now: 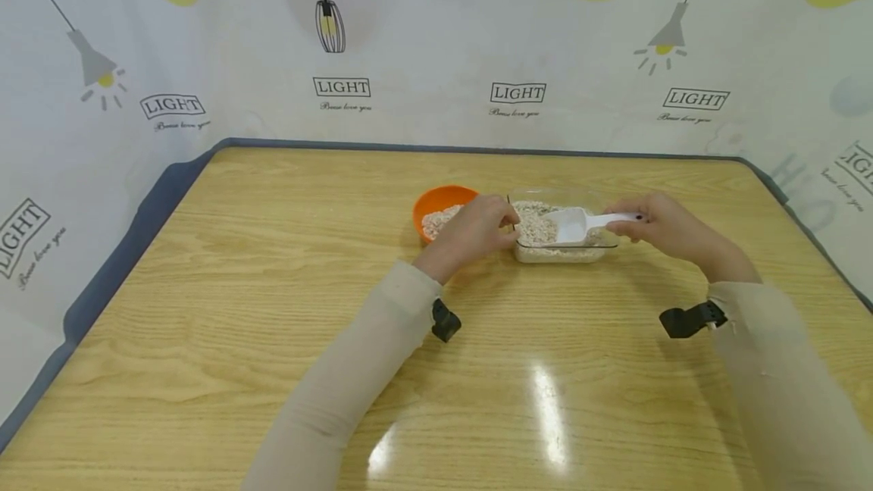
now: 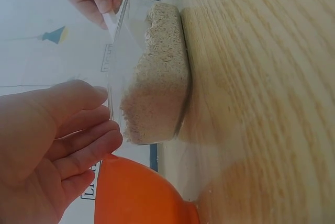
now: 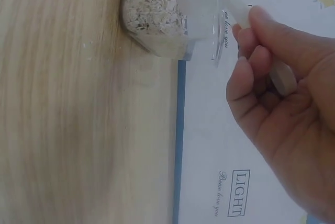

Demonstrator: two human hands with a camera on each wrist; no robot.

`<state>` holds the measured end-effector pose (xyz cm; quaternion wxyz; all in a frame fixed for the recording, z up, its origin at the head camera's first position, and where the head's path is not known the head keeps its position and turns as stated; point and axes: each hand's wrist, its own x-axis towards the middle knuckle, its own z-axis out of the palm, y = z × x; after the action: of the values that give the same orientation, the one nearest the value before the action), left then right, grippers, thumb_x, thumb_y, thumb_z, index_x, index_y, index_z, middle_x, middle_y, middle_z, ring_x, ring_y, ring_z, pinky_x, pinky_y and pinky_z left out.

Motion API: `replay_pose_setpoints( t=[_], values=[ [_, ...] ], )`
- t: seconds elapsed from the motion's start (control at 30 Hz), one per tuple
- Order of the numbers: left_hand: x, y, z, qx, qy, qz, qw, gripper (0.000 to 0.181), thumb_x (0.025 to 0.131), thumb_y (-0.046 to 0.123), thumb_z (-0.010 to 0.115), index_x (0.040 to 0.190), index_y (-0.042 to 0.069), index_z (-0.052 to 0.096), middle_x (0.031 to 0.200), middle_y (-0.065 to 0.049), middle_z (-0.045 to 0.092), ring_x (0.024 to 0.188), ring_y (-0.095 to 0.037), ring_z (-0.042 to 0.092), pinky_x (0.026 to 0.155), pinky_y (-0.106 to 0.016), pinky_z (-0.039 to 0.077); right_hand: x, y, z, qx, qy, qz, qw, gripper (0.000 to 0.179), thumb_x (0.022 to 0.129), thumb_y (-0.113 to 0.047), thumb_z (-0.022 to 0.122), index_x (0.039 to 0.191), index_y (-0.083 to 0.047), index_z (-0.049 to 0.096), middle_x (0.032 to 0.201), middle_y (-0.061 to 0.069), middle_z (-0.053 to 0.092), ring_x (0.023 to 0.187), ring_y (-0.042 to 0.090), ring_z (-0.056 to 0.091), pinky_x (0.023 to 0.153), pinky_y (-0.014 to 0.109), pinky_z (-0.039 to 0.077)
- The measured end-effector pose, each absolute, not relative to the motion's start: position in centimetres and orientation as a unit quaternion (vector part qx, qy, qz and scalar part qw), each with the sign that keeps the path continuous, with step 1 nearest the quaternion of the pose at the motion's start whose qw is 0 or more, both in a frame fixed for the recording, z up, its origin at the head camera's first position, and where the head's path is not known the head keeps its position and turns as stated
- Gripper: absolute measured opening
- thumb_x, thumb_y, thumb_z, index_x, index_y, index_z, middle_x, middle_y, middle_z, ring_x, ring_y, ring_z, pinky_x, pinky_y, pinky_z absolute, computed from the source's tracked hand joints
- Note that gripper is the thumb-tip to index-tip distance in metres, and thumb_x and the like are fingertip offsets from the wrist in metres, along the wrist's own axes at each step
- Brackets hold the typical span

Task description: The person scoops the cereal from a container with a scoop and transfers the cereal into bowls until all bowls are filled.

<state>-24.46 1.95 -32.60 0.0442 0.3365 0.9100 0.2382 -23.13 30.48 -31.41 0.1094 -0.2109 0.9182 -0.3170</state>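
Observation:
A clear glass container (image 1: 566,254) filled with pale oat flakes (image 1: 533,224) stands on the table. My left hand (image 1: 477,226) pinches its left rim between thumb and fingers, as the left wrist view shows. In my right hand (image 1: 658,227) is the handle of a white scoop (image 1: 571,226), gripped with curled fingers. The scoop's head lies over the oats inside the container, tilted, its front edge among the flakes. Just left of the container sits an orange bowl (image 1: 424,211) with some oat flakes (image 1: 436,220) in it, partly hidden behind my left hand.
The wooden table (image 1: 273,264) reaches back to a wall covering (image 1: 423,44) printed with lamps. Each sleeve carries a dark wrist strap mount, the left one (image 1: 446,320) above the table and the right one (image 1: 685,320) likewise.

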Motion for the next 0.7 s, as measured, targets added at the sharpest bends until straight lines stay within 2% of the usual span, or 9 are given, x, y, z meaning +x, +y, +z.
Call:
replay_pose_setpoints(
  t=[0.27,0.47,0.7],
  values=[
    [-24.44,1.95,-32.73,0.329,0.912,0.241,0.044,0.013,0.090,0.016,0.058,0.081,0.011,0.067,0.077,0.000,0.053,0.072,-0.014,0.041,0.063,-0.023,0.034,-22.85,30.74,-31.76,-0.195,0.920,-0.325,0.103,0.044,0.095,-0.021,0.052,0.127,0.008,0.048,0.100,0.022,0.063,0.083,0.034,0.058,0.070,0.045,0.048],
    [-24.45,2.00,-32.64,0.327,0.913,0.237,0.050,0.013,0.090,0.016,0.058,0.084,0.010,0.068,0.079,0.000,0.055,0.074,-0.014,0.042,0.064,-0.023,0.035,-23.24,30.43,-32.07,-0.193,0.917,-0.333,0.105,0.043,0.094,-0.019,0.053,0.126,0.010,0.049,0.095,0.019,0.064,0.079,0.029,0.059,0.069,0.040,0.049],
    [-24.37,2.05,-32.65,0.324,0.915,0.234,0.051,0.013,0.090,0.017,0.058,0.083,0.010,0.067,0.079,-0.001,0.054,0.074,-0.014,0.042,0.064,-0.023,0.034,-23.18,30.29,-32.44,-0.178,0.916,-0.342,0.107,0.043,0.094,-0.017,0.052,0.127,0.009,0.048,0.098,0.020,0.063,0.078,0.025,0.059,0.069,0.039,0.049]
  ],
)
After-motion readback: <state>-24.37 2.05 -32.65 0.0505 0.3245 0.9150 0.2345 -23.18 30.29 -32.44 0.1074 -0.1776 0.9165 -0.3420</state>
